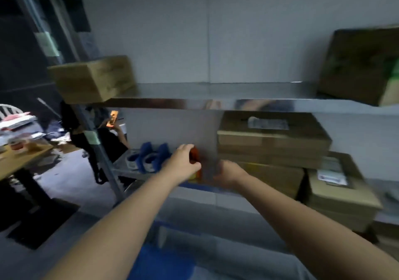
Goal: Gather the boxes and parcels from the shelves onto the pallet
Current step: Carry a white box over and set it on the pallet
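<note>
- The left hand (pixel 185 161) curled round a red parcel (pixel 195 155) on the lower shelf (pixel 121 163).
- The right hand (pixel 228 172) was just beside the parcel; blur hid its fingers, so its grip could not be told.
- Blue shoes (pixel 151 156) lay to the parcel's left and stacked boxes (pixel 272 141) to its right.
</note>
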`<state>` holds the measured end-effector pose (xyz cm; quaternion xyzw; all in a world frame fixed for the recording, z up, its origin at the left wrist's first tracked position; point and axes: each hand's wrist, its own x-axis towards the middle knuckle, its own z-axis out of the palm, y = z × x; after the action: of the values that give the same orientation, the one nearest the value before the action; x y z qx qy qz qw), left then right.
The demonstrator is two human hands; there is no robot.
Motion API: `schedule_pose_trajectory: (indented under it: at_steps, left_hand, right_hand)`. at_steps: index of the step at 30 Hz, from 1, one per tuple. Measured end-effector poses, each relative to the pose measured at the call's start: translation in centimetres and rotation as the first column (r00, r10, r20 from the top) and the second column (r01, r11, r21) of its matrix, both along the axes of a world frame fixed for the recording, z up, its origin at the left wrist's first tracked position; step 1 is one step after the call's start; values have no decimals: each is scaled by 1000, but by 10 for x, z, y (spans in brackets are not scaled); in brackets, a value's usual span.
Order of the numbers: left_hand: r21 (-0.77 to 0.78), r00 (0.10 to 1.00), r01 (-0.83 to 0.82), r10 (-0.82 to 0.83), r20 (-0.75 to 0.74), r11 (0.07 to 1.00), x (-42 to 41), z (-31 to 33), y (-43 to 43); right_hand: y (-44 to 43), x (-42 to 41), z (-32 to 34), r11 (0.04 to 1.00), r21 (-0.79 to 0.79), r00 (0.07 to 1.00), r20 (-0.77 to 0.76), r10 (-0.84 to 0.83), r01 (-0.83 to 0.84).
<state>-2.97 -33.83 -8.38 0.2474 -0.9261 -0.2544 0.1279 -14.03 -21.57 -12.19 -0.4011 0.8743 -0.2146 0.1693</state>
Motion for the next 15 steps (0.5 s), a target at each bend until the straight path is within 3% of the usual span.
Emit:
schedule_pose_trajectory:
  at_steps: [7, 11, 15]
  left_hand:
    - [115, 945, 315, -322, 49, 942, -75, -23, 242]
    - [127, 842, 531, -539, 37, 838, -109, -25, 395]
    - [119, 665, 739, -747, 33, 663, -136, -33, 540]
  right_hand:
    - [298, -40, -13, 904, 83, 907, -29, -419, 420]
    - [461, -34, -8, 795, 81, 799, -47, -599, 601]
    - [604, -17, -12, 680, 93, 685, -40, -727, 727]
